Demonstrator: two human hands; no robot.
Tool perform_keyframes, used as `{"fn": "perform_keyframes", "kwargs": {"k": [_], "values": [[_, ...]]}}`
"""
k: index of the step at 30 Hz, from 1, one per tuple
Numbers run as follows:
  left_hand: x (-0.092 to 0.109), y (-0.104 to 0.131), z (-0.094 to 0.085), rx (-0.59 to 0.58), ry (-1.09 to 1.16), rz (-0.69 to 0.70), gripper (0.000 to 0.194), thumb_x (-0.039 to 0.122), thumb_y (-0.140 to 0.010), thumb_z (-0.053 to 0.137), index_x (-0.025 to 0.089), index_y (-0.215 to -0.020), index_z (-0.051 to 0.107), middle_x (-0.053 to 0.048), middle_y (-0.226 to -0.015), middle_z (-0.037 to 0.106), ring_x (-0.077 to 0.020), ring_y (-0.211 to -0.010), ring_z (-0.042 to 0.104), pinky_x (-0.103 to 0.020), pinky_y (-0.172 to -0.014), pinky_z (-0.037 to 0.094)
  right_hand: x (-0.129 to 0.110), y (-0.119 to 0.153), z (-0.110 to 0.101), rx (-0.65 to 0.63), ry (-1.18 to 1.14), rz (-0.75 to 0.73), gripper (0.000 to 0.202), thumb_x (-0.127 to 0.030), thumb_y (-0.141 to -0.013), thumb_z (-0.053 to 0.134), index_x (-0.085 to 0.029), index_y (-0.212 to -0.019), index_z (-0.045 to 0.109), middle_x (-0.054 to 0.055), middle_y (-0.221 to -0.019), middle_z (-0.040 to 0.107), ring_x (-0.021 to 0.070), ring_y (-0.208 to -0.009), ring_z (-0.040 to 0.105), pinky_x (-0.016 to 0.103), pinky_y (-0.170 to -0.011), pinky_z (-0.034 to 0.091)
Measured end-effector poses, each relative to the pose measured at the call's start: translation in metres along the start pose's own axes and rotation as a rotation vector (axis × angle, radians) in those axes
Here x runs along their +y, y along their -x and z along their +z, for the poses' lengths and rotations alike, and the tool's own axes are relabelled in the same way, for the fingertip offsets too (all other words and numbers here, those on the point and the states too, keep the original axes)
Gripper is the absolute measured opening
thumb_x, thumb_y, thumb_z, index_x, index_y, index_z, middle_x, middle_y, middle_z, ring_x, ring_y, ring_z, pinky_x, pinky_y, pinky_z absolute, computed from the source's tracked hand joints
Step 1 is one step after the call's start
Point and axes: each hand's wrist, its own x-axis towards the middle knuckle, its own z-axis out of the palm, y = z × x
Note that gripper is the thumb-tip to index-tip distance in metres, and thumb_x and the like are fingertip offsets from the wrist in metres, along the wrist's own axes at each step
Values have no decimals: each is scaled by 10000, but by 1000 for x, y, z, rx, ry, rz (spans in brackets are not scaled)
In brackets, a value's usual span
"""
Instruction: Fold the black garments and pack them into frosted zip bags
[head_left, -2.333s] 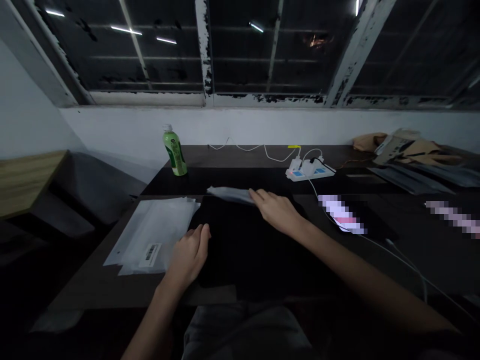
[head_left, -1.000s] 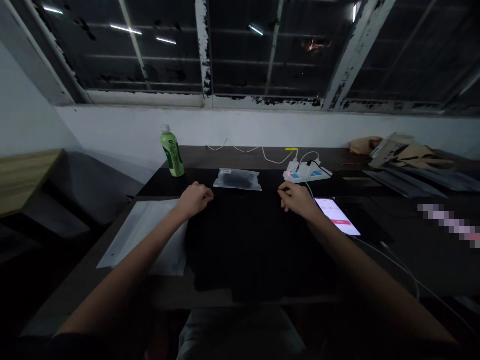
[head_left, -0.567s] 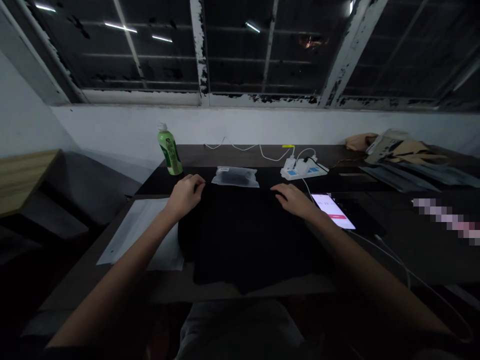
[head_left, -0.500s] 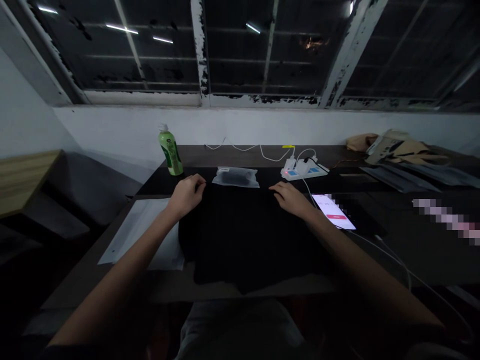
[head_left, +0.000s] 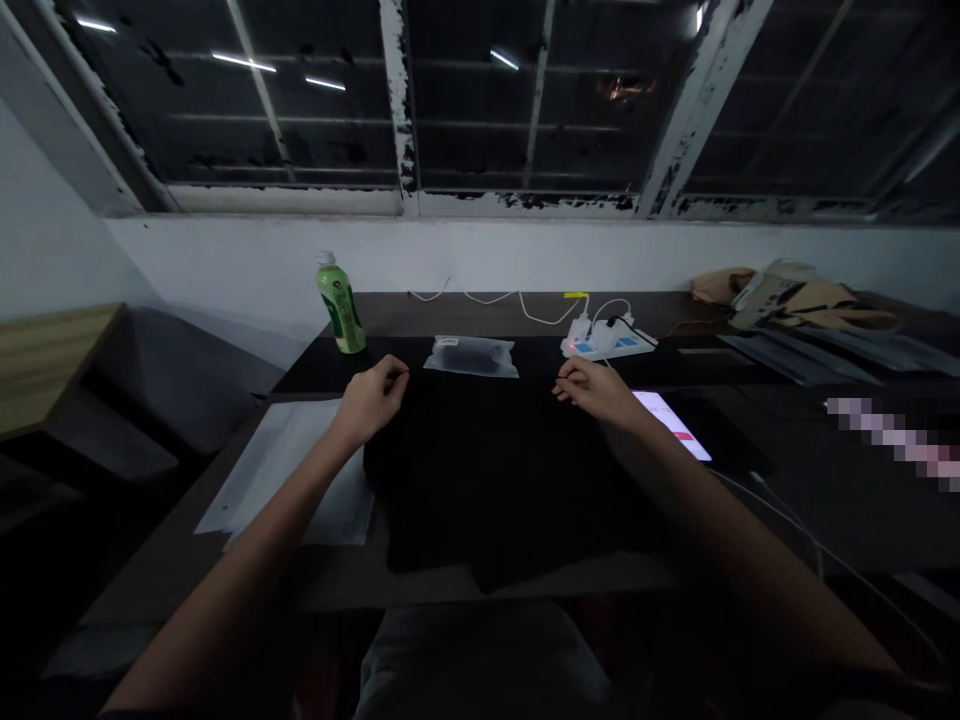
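A piece of black cloth [head_left: 495,480] lies spread on the table in front of me, too dark to show its folds or exact kind. My left hand [head_left: 377,393] pinches its far left edge between thumb and fingers. At the far right edge, my right hand [head_left: 589,388] also has its fingertips closed on the cloth. Beyond the cloth, between the hands, rests a small clear plastic packet [head_left: 471,357] with something dark inside. Flat frosted plastic bags [head_left: 277,460] lie beside my left forearm.
A green bottle [head_left: 343,308] stands at the back left. Behind my right hand is a white power strip [head_left: 619,347] with plugs and cables. A lit phone [head_left: 682,430] lies by my right forearm. More plastic bags [head_left: 795,358] and a brown bag [head_left: 825,295] sit far right.
My right hand has shifted slightly right, and its fingers, stretched out before, are now closed in a pinch on the cloth. My left hand stays pinched, slightly nearer to me.
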Motion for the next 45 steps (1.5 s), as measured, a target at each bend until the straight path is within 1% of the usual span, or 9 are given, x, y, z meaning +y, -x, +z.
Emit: {"fn": "perform_keyframes", "kwargs": {"k": [4,9,18,24,28,31,35,39,45], "values": [[10,42,-20,16,52,72,210,397,-906,511,220,-976,599,-94,-1254,672,-256,-1097,677,-364,-944,513,-14,54,-20,85,-106,-86,99,-327,-900,575,-231,-878,590,14,-838,726,192,-796,703,294,-723,521],[20,110,-45,-36,104,158,207,420,-938,540,232,-982,614,-93,-1347,614,-273,-1210,609,-409,-998,484,-38,134,-27,226,-73,-79,118,-344,-907,616,-242,-878,667,30,-903,728,212,-840,690,320,-747,513],[37,164,-55,-128,23,93,216,466,-937,556,293,-1014,659,-33,-1376,598,-246,-1152,651,-367,-934,540,-38,203,-34,-87,-51,15,157,-381,-944,580,-271,-895,681,2,-849,691,161,-779,685,254,-675,530],[27,189,-59,-159,-9,54,252,491,-908,578,310,-1032,703,-33,-1291,649,-209,-930,733,-289,-770,596,-48,213,-37,-187,-75,85,167,-374,-949,560,-295,-932,706,-1,-927,738,170,-839,712,246,-714,561],[44,185,-55,-28,-30,-53,307,495,-932,536,299,-1128,670,-36,-1226,649,-161,-762,715,-275,-692,593,-74,206,-30,10,-41,85,180,-343,-954,539,-268,-896,692,6,-862,742,169,-761,718,244,-650,562],[78,167,-33,134,-42,11,229,392,-965,518,260,-1080,665,-53,-1172,649,-211,-982,687,-332,-833,578,-98,184,-5,163,-29,-38,201,-307,-981,482,-241,-979,672,47,-987,736,198,-900,710,313,-775,575],[108,142,21,-86,-96,308,307,275,-991,466,235,-1261,608,-99,-1436,528,-266,-1344,490,-489,-1115,407,-113,143,45,71,52,-190,344,-256,-998,410,-222,-1282,603,105,-1403,585,264,-1295,544,492,-1085,444],[96,138,55,-215,-228,263,528,413,-980,483,170,-1448,454,-170,-1535,420,-329,-1464,309,-586,-1168,279,-92,126,72,-36,134,-170,444,-286,-1014,367,-157,-1416,504,155,-1512,461,280,-1425,390,549,-1172,313],[53,156,44,-47,-390,-22,993,779,-771,544,165,-1524,339,-222,-1591,286,-453,-1471,203,-691,-1129,205,-40,138,56,10,175,-51,469,-375,-1016,366,-135,-1384,530,180,-1494,479,294,-1428,382,567,-1170,296]]}}
